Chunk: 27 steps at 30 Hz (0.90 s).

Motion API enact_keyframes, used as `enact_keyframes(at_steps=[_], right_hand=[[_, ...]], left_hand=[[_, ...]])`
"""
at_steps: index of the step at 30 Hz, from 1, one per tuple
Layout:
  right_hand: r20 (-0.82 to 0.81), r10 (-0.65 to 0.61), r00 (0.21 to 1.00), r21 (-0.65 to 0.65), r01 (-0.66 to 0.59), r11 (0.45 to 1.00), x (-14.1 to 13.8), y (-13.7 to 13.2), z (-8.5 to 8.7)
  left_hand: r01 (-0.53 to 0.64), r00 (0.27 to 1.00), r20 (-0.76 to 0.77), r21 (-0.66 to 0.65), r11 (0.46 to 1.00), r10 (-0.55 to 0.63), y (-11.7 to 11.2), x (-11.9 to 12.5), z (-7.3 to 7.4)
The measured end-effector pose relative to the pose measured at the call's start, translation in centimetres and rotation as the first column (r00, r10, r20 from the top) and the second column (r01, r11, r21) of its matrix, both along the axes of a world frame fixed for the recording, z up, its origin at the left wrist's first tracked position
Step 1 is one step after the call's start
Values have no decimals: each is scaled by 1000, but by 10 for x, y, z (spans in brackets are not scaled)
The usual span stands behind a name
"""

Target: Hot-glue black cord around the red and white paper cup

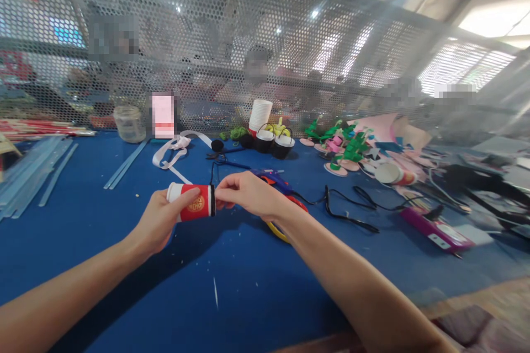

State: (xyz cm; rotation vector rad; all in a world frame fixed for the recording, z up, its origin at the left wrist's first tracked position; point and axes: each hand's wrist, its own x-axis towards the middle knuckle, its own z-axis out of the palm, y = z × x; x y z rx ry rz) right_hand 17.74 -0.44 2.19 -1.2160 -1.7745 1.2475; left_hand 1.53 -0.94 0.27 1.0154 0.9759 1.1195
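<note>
Your left hand [159,220] grasps the red cup [194,202], at centre-left of the frame: thumb along the upper side, other fingers behind and beneath it. Cup is on its side, raised over the blue table [165,309], white rim toward the left, base toward the right; gold emblem faces you. A black band [213,201] rings the base end. Your right hand [244,193] is at that end, thumb and forefinger drawn together in a pinch at or just beside the band; cannot tell what, if anything, is between the fingertips. Beyond your right wrist, near the centre: blue glue gun [276,181], partly hidden. Above centre: stack of cups [260,115] with two black buckets [265,141] in front, white inside, wire-thin handles raised; green yarn [238,133] beside them. Upper left of centre: white ribbon [164,161], loosely curled, and a clear jar [129,124]. Left edge: translucent sticks [35,174], laid roughly parallel. Right of centre: green-leaved pieces [356,146] on pink discs; another cup [395,174] tipped over near them. Lower down on the right: purple power strip [436,230]. Perforated mesh [248,16] spans the top.
</note>
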Motion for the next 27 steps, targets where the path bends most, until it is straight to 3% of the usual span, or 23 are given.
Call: enact_keyframes(at_steps=[7, 15, 22, 27], right_hand=[[20, 7, 1000, 49, -8, 999, 0, -2, 0], [88, -5, 996, 78, -2, 997, -1, -4, 2], [-88, 33, 996, -65, -39, 997, 3, 1, 1], [-113, 35, 993, -73, -43, 996, 3, 2, -2]], left_hand=[[-38, 998, 40, -74, 997, 41, 2, 0, 3], [-22, 1000, 3, -45, 999, 22, 2, 0, 0], [-28, 1000, -2, 17, 999, 28, 1, 0, 2], [-24, 998, -54, 59, 998, 27, 1, -1, -1]])
